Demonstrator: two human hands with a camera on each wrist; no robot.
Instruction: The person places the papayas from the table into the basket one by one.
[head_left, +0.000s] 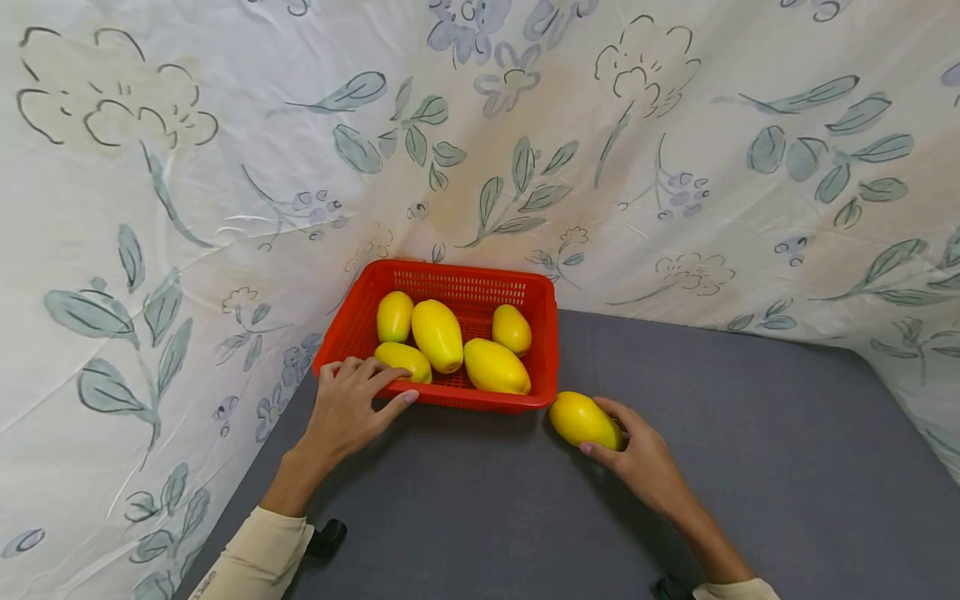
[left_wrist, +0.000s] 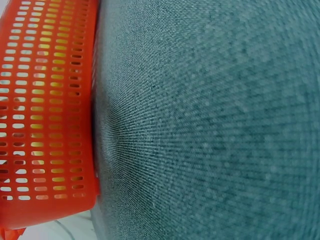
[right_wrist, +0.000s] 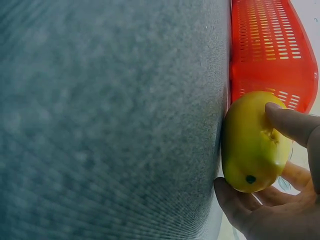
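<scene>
A red plastic basket [head_left: 551, 350] with slotted walls holds several yellow, mango-like fruits [head_left: 497, 367]. My left hand [head_left: 351, 404] holds its near-left rim, fingers bent over into the basket beside a fruit [head_left: 403, 360] and thumb at the front wall. In the left wrist view the basket's wall [left_wrist: 47, 110] shows up close; that hand is mostly hidden. Just outside the basket's near-right corner, my right hand [head_left: 637, 454] grips another yellow mango-like fruit [head_left: 583, 419] between thumb and fingers. The right wrist view shows that fruit [right_wrist: 252, 145] low by the table; whether it touches the surface I cannot tell.
The basket stands on a dark grey table [head_left: 750, 433], near its back edge. A floral cloth [head_left: 637, 150] hangs behind and along the left side. Black wrist devices [head_left: 327, 539] show at both cuffs.
</scene>
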